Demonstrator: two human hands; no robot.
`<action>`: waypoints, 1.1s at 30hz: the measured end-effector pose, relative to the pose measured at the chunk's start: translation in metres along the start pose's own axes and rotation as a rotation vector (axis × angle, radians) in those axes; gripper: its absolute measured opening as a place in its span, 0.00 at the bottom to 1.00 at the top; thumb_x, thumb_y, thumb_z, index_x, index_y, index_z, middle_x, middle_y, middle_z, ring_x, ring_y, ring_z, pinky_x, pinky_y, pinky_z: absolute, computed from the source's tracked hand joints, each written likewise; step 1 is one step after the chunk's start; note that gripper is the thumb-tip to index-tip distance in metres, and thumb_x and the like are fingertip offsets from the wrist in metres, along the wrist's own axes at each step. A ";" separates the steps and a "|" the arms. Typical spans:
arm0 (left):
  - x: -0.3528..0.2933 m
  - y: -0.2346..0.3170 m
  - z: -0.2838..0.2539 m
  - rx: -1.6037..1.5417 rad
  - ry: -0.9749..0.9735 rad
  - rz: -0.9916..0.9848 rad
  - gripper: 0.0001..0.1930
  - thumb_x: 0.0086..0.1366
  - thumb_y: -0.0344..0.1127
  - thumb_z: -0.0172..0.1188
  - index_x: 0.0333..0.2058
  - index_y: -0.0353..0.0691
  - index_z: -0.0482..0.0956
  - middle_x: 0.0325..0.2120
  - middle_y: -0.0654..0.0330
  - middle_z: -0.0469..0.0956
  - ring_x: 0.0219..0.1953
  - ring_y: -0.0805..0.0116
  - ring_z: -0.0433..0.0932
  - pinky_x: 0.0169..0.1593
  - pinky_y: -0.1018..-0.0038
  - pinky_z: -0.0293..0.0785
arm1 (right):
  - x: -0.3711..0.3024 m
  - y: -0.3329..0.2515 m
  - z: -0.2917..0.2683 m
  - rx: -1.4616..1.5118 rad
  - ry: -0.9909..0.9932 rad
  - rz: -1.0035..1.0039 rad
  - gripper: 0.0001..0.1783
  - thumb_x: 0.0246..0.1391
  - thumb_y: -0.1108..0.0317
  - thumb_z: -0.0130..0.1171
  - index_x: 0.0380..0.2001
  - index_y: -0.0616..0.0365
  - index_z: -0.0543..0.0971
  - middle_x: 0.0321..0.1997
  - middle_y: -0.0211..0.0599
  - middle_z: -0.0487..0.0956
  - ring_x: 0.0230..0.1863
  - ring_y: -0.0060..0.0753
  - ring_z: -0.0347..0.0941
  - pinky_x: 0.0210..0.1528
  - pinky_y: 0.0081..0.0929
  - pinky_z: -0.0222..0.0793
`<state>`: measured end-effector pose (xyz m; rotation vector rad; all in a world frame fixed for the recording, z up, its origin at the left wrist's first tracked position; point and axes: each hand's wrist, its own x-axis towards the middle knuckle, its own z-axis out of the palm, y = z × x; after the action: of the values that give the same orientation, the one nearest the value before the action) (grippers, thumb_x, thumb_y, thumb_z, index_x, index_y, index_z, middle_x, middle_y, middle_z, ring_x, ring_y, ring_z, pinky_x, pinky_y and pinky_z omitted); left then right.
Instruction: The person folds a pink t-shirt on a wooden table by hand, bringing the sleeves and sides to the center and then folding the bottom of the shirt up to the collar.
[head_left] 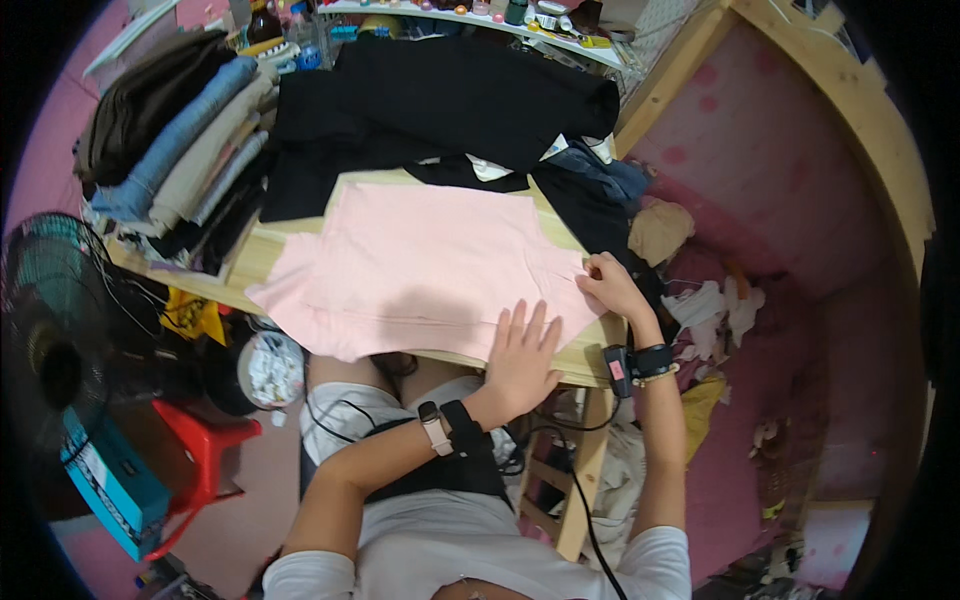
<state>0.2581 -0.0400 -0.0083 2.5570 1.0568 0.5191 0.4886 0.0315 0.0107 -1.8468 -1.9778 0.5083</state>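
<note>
A pale pink shirt (420,260) lies spread flat, turned sideways, across the light wooden table (255,265) in front of me. My left hand (525,350) rests palm down near its front edge, with the fingers stretched out and spread. At the shirt's right end, my right hand (612,285) has its fingers curled and pinched on the edge of the cloth. A shadow falls on the shirt's middle. Beyond it, a large black garment (440,100) covers the far part of the table.
A tall stack of folded trousers (190,140) stands at the far left. A fan (55,340), a red stool (210,450) and a blue box (115,485) are at the left. Crumpled clothes (715,310) lie to the right. A black cable (585,500) hangs near my right arm.
</note>
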 end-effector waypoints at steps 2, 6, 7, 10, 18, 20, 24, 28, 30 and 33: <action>-0.002 0.003 0.012 -0.003 0.006 0.005 0.37 0.59 0.51 0.58 0.63 0.39 0.59 0.64 0.43 0.52 0.67 0.40 0.45 0.67 0.48 0.39 | 0.000 0.007 -0.013 0.099 -0.074 0.104 0.14 0.50 0.64 0.59 0.24 0.65 0.72 0.24 0.40 0.73 0.28 0.38 0.70 0.31 0.30 0.66; -0.010 -0.016 0.011 0.038 0.017 0.063 0.35 0.62 0.53 0.53 0.63 0.42 0.59 0.64 0.46 0.53 0.67 0.42 0.47 0.67 0.49 0.39 | 0.015 -0.006 -0.030 0.216 -0.266 0.345 0.14 0.57 0.63 0.53 0.26 0.64 0.73 0.19 0.40 0.78 0.14 0.30 0.72 0.16 0.25 0.66; -0.013 -0.022 0.011 0.044 0.039 0.128 0.34 0.62 0.54 0.52 0.63 0.42 0.60 0.64 0.46 0.53 0.67 0.43 0.47 0.67 0.50 0.40 | 0.017 -0.010 -0.033 0.133 -0.323 0.388 0.14 0.58 0.63 0.51 0.26 0.63 0.73 0.20 0.41 0.78 0.13 0.29 0.73 0.14 0.25 0.66; -0.025 -0.036 -0.005 -0.020 0.079 0.219 0.33 0.62 0.52 0.54 0.62 0.44 0.62 0.64 0.48 0.56 0.66 0.45 0.51 0.67 0.50 0.44 | 0.015 0.003 -0.043 0.127 -0.555 0.401 0.07 0.60 0.68 0.49 0.34 0.61 0.71 0.19 0.36 0.76 0.16 0.29 0.74 0.16 0.23 0.67; -0.050 -0.062 -0.049 -0.109 -0.037 0.261 0.30 0.51 0.39 0.64 0.55 0.43 0.70 0.58 0.48 0.64 0.63 0.45 0.58 0.65 0.50 0.49 | -0.021 -0.040 -0.007 -0.011 -0.074 -0.176 0.24 0.50 0.82 0.51 0.52 0.54 0.72 0.37 0.45 0.70 0.40 0.44 0.70 0.44 0.32 0.66; -0.047 -0.041 -0.033 -0.058 0.071 0.267 0.29 0.51 0.36 0.63 0.53 0.40 0.70 0.56 0.47 0.65 0.62 0.46 0.58 0.65 0.51 0.50 | -0.022 -0.042 -0.004 0.007 -0.080 -0.207 0.23 0.50 0.83 0.51 0.51 0.55 0.73 0.37 0.44 0.70 0.39 0.44 0.70 0.44 0.31 0.66; -0.028 0.004 -0.001 0.017 0.304 0.211 0.24 0.47 0.30 0.58 0.47 0.33 0.71 0.46 0.49 0.69 0.54 0.52 0.66 0.58 0.61 0.60 | -0.016 -0.041 0.005 0.136 -0.113 -0.346 0.20 0.48 0.85 0.50 0.44 0.57 0.77 0.36 0.41 0.70 0.38 0.41 0.70 0.43 0.28 0.66; -0.013 0.020 0.022 0.176 0.310 0.056 0.20 0.47 0.31 0.57 0.42 0.36 0.73 0.34 0.58 0.69 0.42 0.61 0.69 0.48 0.70 0.65 | -0.011 -0.028 0.011 0.153 -0.115 -0.330 0.13 0.48 0.84 0.50 0.37 0.61 0.78 0.36 0.40 0.71 0.39 0.39 0.70 0.43 0.25 0.66; -0.013 0.022 0.023 0.221 0.318 0.026 0.19 0.48 0.32 0.56 0.41 0.37 0.73 0.32 0.60 0.69 0.40 0.62 0.69 0.47 0.71 0.65 | -0.008 -0.023 0.012 0.197 -0.106 -0.327 0.10 0.50 0.82 0.50 0.35 0.63 0.77 0.35 0.38 0.72 0.38 0.36 0.70 0.42 0.24 0.66; -0.016 0.018 0.019 0.236 0.242 0.060 0.15 0.49 0.34 0.55 0.39 0.39 0.73 0.31 0.62 0.69 0.40 0.64 0.70 0.45 0.72 0.66 | -0.003 -0.022 0.011 0.414 -0.200 -0.104 0.06 0.56 0.78 0.48 0.34 0.63 0.75 0.31 0.30 0.73 0.34 0.22 0.69 0.38 0.19 0.66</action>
<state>0.2664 -0.0666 -0.0206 2.7912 1.1870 0.7792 0.4641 0.0271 0.0124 -1.4772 -1.8975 1.0172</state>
